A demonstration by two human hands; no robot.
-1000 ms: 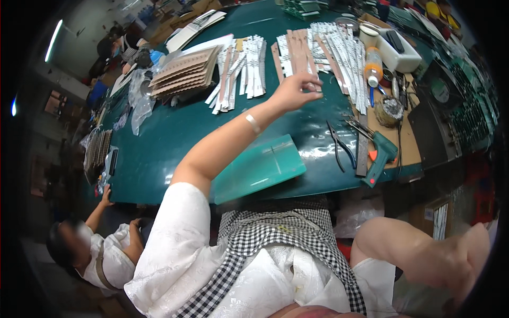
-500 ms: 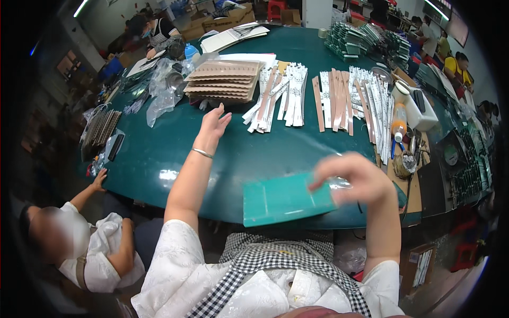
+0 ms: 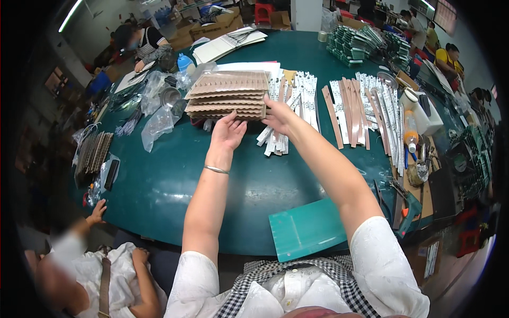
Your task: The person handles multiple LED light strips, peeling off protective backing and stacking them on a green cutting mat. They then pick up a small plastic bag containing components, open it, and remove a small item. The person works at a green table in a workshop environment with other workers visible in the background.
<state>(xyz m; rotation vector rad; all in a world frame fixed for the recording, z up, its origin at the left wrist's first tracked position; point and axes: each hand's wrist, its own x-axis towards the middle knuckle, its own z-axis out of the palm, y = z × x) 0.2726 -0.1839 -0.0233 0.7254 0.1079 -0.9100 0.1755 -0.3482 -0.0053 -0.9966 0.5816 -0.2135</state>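
Note:
A stack of brown sheets with scalloped edges [image 3: 228, 87] sits toward the back of the table, left of centre. My left hand [image 3: 229, 132] is palm up at its front edge, with curled fingers closed on the lower sheets. At the stack's right edge is my right hand [image 3: 277, 114], its thumb on the sheets and its fingers partly hidden around the side. A green rectangular board [image 3: 307, 228] lies at the table's near edge, under my right forearm.
White and brown strips [image 3: 347, 111] lie in rows right of the stack. Farther right are an orange bottle [image 3: 410, 130], a white jug [image 3: 427, 114] and a glue gun [image 3: 408, 209]. Plastic bags [image 3: 159, 119] lie left. A person [image 3: 106, 270] sits at the near left.
My right hand has left the green board and reached forward to the brown stack. My left hand has closed on the stack's front edge. The glue gun now shows at the right.

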